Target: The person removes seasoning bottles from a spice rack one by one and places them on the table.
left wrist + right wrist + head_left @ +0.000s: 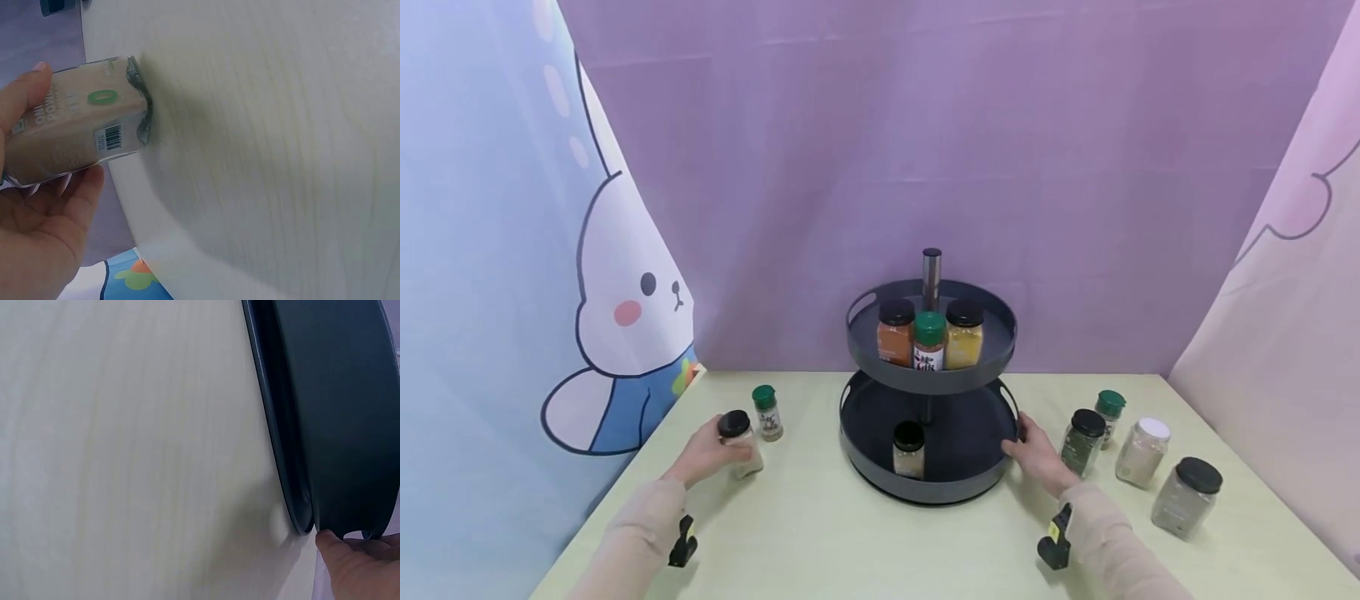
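Note:
My left hand (706, 454) grips a square spice jar (749, 460) with a black lid and pale powder inside. In the left wrist view, thumb and fingers lie on opposite sides of this jar (94, 119), whose label reads partly as onion powder; its base is just off the table. On the other side, my right hand (1037, 457) pinches the rim of the lower tray (880, 482) of a dark two-tier turntable rack, at the handle cutout. The right wrist view shows the thumb against the tray's outer wall (344, 425). One black-lidded jar (908, 454) stands in that tray.
The upper tray (925, 382) holds two black-lidded jars and a green-capped bottle (929, 337). Another green-capped bottle (767, 414) stands behind the left hand. Several jars, including a white-lidded one (1142, 454) and a black-lidded one (1186, 500), stand right of the rack.

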`<state>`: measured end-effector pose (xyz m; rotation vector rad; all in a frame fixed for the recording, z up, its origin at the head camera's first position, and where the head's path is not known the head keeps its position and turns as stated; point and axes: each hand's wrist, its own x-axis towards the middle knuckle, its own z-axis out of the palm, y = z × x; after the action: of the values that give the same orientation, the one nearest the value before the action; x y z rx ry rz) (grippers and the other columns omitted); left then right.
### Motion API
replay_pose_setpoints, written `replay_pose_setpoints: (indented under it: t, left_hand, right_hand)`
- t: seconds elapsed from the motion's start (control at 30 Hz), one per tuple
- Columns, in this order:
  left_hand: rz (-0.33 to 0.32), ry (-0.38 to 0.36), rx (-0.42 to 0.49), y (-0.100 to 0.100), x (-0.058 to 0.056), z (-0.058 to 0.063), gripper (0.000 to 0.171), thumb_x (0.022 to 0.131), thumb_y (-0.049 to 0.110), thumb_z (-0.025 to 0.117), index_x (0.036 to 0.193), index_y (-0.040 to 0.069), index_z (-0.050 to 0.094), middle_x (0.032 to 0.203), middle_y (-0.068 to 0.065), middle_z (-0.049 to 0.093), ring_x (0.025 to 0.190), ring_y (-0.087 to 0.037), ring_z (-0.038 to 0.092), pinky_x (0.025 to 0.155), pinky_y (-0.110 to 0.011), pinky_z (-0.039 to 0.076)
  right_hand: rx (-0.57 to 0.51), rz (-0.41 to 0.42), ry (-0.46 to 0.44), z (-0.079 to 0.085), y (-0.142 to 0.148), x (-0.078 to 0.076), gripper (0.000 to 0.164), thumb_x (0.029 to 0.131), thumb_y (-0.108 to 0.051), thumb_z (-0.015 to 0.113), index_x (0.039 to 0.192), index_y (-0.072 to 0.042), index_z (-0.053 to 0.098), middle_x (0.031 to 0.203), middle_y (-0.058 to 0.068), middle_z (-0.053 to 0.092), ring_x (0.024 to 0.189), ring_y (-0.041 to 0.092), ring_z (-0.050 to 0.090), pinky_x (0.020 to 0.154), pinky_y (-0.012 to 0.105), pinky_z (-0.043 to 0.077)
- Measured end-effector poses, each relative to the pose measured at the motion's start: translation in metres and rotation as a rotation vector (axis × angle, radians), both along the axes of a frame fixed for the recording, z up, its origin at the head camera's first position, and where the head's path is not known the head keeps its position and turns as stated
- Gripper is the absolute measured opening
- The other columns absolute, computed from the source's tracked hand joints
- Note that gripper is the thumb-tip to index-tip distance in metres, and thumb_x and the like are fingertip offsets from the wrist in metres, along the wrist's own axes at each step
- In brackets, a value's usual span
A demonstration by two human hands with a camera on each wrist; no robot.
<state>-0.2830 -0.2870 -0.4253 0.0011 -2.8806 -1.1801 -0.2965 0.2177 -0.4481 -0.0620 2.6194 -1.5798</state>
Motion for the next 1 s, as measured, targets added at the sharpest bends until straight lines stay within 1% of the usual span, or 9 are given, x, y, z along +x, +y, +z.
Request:
replay_pose_setpoints:
  t: [0.1,0.3,0.4,0.47,0.6,0.7,0.83,0.87,1.0]
  left_hand:
    - [-0.003,-0.004,-0.003,0.000,0.002,0.001,0.063,0.073,0.026,0.075,0.117,-0.008,0.045,0.116,-0.028,0.055,0.107,-0.041,0.052,0.089,-0.054,0.043]
    - [-0.007,0.001,0.017,0.000,0.005,0.004,0.066,0.077,0.031,0.072,0.123,-0.005,0.042,0.121,-0.026,0.053,0.106,-0.035,0.053,0.086,-0.047,0.045]
    - [-0.024,0.041,0.023,0.000,0.004,0.007,0.070,0.078,0.030,0.071,0.130,-0.004,0.038,0.127,-0.026,0.049,0.112,-0.037,0.051,0.092,-0.050,0.043]
    - [-0.033,0.063,0.013,0.002,0.002,0.011,0.073,0.079,0.031,0.070,0.134,-0.001,0.035,0.132,-0.025,0.045,0.119,-0.040,0.046,0.098,-0.053,0.038]
    - [-0.062,0.121,-0.048,0.010,0.000,0.021,0.074,0.080,0.031,0.070,0.138,0.004,0.033,0.139,-0.020,0.039,0.128,-0.040,0.035,0.101,-0.057,0.033]
    - [-0.101,0.170,-0.075,0.023,-0.001,0.028,0.073,0.078,0.030,0.072,0.138,0.008,0.036,0.139,-0.016,0.041,0.128,-0.038,0.035,0.100,-0.057,0.034]
    - [-0.175,0.204,-0.088,0.048,0.002,0.037,0.068,0.076,0.028,0.074,0.134,0.011,0.044,0.134,-0.011,0.049,0.120,-0.034,0.046,0.096,-0.052,0.040]
    - [-0.204,0.210,-0.092,0.054,0.003,0.039,0.066,0.076,0.028,0.074,0.133,0.012,0.045,0.132,-0.010,0.051,0.118,-0.033,0.048,0.094,-0.051,0.042]
    - [-0.332,0.206,-0.085,0.083,0.008,0.041,0.062,0.077,0.029,0.073,0.131,0.013,0.048,0.126,-0.005,0.057,0.117,-0.029,0.051,0.097,-0.046,0.043]
  right_hand:
    - [-0.001,0.002,0.005,0.001,0.000,0.000,0.070,0.087,-0.003,0.047,0.141,0.013,0.005,0.143,0.036,0.019,0.133,0.046,0.020,0.109,0.051,0.022]
    - [0.003,-0.001,-0.011,0.003,0.000,0.001,0.071,0.087,-0.004,0.046,0.141,0.014,0.004,0.144,0.036,0.015,0.133,0.047,0.017,0.110,0.051,0.021]
    - [0.005,-0.003,-0.013,0.002,0.000,0.000,0.071,0.087,-0.004,0.046,0.141,0.014,0.003,0.144,0.037,0.014,0.133,0.047,0.017,0.110,0.051,0.021]
    - [0.013,-0.001,-0.007,0.002,0.000,0.000,0.071,0.087,-0.004,0.047,0.141,0.014,0.004,0.143,0.037,0.016,0.133,0.047,0.018,0.109,0.052,0.022]
    - [0.020,-0.001,0.011,0.002,0.000,0.001,0.071,0.087,-0.002,0.047,0.140,0.015,0.005,0.141,0.038,0.019,0.131,0.048,0.021,0.108,0.052,0.025]
    - [0.007,-0.006,0.013,0.002,0.000,0.002,0.071,0.086,-0.002,0.048,0.140,0.015,0.006,0.141,0.038,0.022,0.131,0.047,0.023,0.108,0.051,0.026]
    - [-0.018,0.000,0.019,-0.001,0.001,0.001,0.072,0.086,-0.006,0.048,0.141,0.014,0.006,0.140,0.039,0.022,0.130,0.048,0.023,0.107,0.053,0.026]
    - [-0.011,0.002,0.034,-0.002,0.002,0.001,0.072,0.086,-0.008,0.049,0.140,0.014,0.007,0.139,0.039,0.023,0.129,0.048,0.026,0.106,0.051,0.030]
    - [-0.025,0.012,0.038,0.000,0.002,0.002,0.073,0.087,-0.010,0.049,0.140,0.015,0.005,0.139,0.041,0.020,0.130,0.049,0.023,0.106,0.052,0.029]
